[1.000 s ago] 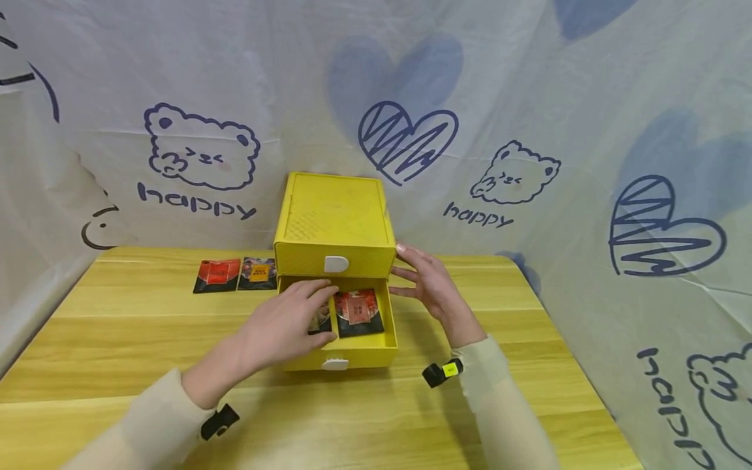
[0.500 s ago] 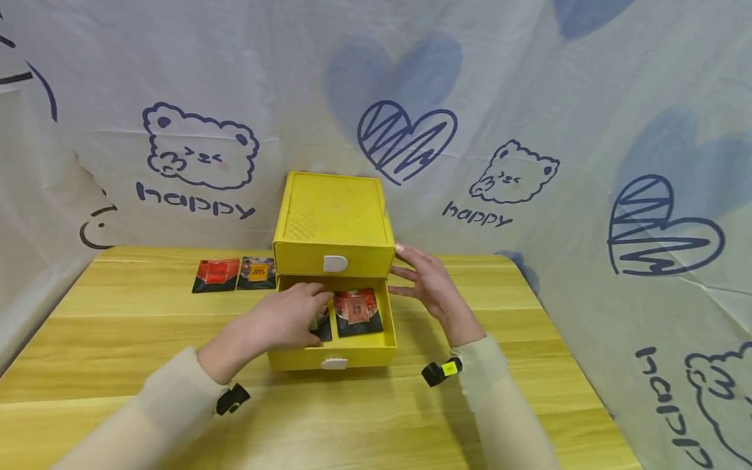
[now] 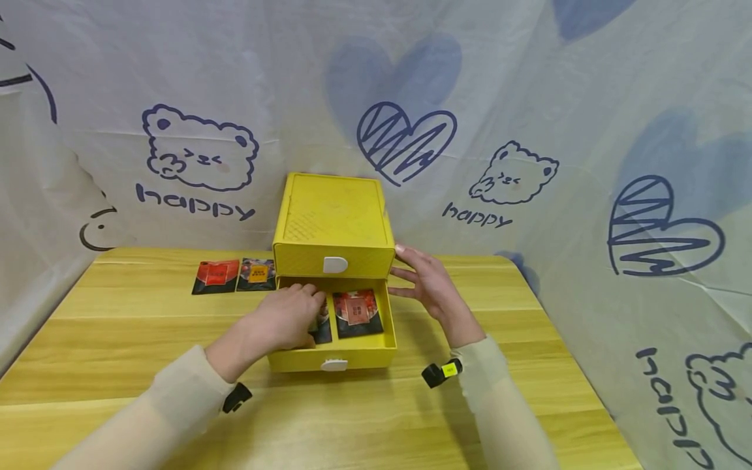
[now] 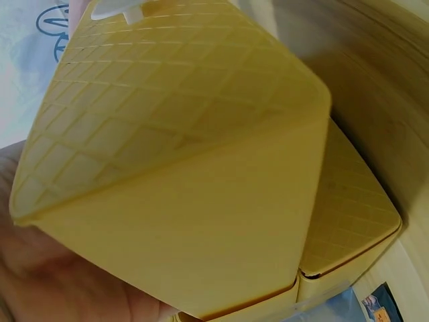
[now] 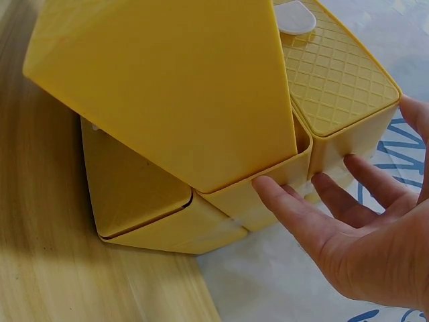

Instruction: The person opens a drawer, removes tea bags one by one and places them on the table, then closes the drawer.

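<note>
A yellow drawer cabinet stands at the back of the table, with one drawer below the top one pulled out. Inside lie two small dark packets: the right packet with a red label, and the left packet, partly covered by my left hand. That hand reaches over the drawer's left wall, fingers bent down at the left packet; the fingertips are hidden, so I cannot tell whether they grip it. My right hand steadies the cabinet's right side, its spread, fairly straight fingers touching the wall.
Two more packets, one red-labelled and one orange-labelled, lie on the wooden table left of the cabinet. A closed lower drawer sits under the open one. A printed cloth hangs right behind.
My left hand has shifted slightly left and lower into the drawer, fingers drawing closer together over the left packet. The right hand stays in place against the cabinet.
</note>
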`<move>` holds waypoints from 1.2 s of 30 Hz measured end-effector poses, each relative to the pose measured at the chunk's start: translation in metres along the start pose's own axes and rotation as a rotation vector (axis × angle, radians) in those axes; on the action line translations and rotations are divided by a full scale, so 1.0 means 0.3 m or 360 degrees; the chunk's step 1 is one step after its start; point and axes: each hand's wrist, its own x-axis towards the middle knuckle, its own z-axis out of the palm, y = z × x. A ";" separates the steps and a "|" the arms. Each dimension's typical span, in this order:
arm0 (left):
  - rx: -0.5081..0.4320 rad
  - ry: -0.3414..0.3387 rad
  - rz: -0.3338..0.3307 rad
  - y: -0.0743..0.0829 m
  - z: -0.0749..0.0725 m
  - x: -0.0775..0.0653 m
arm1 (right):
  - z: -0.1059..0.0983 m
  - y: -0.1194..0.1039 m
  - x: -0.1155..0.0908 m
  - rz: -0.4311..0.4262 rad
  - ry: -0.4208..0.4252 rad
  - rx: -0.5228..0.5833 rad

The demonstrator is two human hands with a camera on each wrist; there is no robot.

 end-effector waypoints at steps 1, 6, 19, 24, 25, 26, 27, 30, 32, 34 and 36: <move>0.0004 0.0000 0.0001 -0.001 0.002 0.000 | 0.000 0.000 0.000 0.0000 0.0000 -0.0001; 0.0014 0.0015 0.0009 -0.004 0.009 -0.002 | 0.000 0.003 0.001 -0.0003 0.0006 -0.0009; -0.0050 0.0187 0.0091 -0.010 0.026 -0.004 | -0.001 0.004 0.002 0.0003 0.0015 -0.0018; -0.0070 0.0228 0.0134 -0.011 0.028 -0.001 | 0.000 0.003 0.003 0.0002 0.0014 -0.0024; -0.0064 0.0240 0.0148 -0.011 0.028 -0.002 | 0.000 0.003 0.003 0.0003 0.0016 -0.0025; -0.0055 0.0255 0.0164 -0.012 0.028 -0.002 | 0.000 0.003 0.003 0.0004 0.0016 -0.0028; -0.0043 0.0272 0.0182 -0.013 0.029 -0.002 | 0.000 0.003 0.003 0.0005 0.0016 -0.0031; 0.0006 0.0333 0.0231 -0.015 0.033 -0.002 | 0.000 0.004 0.004 0.0008 0.0015 -0.0033; 0.0037 0.0370 0.0258 -0.017 0.036 -0.001 | 0.000 0.005 0.004 0.0009 0.0013 -0.0033; 0.0045 0.0401 0.0275 -0.017 0.038 -0.001 | 0.000 0.005 0.005 0.0008 0.0012 -0.0032; 0.0043 0.0419 0.0284 -0.017 0.039 -0.002 | 0.001 0.005 0.005 0.0008 0.0013 -0.0030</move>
